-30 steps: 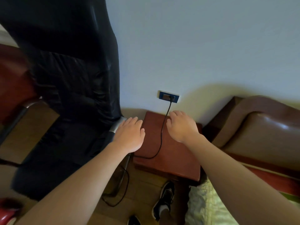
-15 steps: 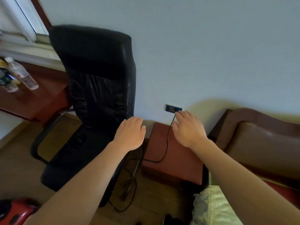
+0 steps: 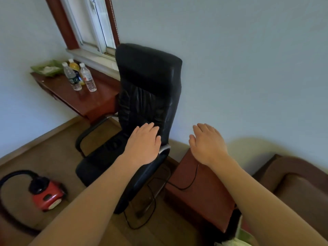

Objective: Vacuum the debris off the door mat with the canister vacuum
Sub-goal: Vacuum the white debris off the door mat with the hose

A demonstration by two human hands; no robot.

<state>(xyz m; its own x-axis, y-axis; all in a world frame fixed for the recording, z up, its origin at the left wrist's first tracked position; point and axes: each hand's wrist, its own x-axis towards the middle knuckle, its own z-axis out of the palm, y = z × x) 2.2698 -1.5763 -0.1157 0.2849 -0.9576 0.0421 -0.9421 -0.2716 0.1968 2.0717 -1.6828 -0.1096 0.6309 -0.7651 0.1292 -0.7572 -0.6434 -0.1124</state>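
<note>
Left hand [image 3: 143, 144] and right hand [image 3: 206, 144] hover flat and empty. Red canister vacuum [image 3: 47, 194] sits on the floor well left of them; thin black cord [image 3: 184, 189] looped under the black leather office chair [image 3: 149, 89] may snag when pulled.

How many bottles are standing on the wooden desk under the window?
3, all upright on the desk: the left clear bottle, the right clear bottle, and behind them a bottle with yellow drink. A further one could be hidden behind these.
</note>
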